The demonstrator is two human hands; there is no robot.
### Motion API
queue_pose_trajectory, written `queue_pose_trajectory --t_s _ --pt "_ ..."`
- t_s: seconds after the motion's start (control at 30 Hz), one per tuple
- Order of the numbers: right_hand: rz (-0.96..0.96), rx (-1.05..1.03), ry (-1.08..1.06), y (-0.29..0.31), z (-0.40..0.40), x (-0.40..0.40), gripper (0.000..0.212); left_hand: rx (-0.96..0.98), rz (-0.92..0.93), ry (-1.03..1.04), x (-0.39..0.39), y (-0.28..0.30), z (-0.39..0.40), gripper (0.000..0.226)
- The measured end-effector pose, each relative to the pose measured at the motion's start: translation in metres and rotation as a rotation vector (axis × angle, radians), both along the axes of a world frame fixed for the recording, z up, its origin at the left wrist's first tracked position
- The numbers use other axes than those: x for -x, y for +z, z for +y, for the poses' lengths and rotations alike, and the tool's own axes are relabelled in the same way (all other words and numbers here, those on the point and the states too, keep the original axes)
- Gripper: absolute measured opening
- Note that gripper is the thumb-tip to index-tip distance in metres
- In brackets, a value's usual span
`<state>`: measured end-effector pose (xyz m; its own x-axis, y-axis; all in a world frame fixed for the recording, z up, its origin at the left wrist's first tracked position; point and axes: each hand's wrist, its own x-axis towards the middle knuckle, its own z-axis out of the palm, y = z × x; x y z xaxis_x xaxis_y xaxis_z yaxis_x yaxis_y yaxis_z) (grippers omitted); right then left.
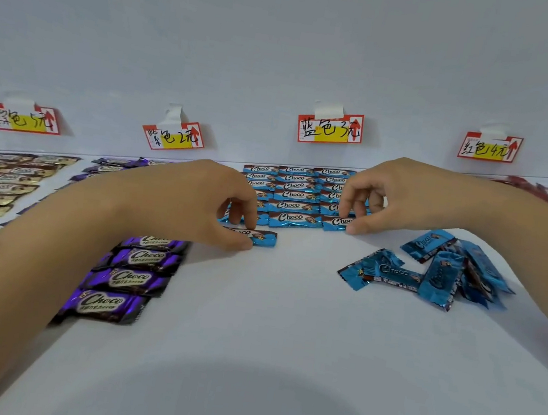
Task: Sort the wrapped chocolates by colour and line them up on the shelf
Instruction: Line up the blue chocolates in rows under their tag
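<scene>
At frame centre, the left hand (211, 199) pinches a blue chocolate (258, 237) flat on the white shelf (268, 327) – fingers curled. The right hand (391, 194), fingers curled, pinches another blue bar (336, 222) in the blue rows (296, 193). A loose blue pile (437, 272) lies right.

Purple chocolates (125, 279) — partly behind left forearm (53, 249)

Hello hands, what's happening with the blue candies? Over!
Left hand pinching blue chocolate. Right hand pinching another in the blue rows. Loose blue pile waiting. Nothing blocking.
</scene>
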<state>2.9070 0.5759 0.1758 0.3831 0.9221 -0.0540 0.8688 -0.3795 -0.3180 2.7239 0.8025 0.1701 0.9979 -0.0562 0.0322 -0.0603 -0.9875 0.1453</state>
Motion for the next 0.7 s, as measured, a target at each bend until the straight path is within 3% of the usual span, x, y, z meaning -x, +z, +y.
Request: queue_pose_trajectory --t_s 0.47,0.7 --pt "-0.001 -0.008 -0.021 -0.002 0.000 -0.003 0.018 -0.004 -0.037 0.001 -0.001 0.002 0.000 0.027" --pt "-0.005 -0.097 0.006 -0.004 0.001 -0.006 0.006 0.034 -0.083 -0.088 -0.001 -0.006 -0.012 0.042"
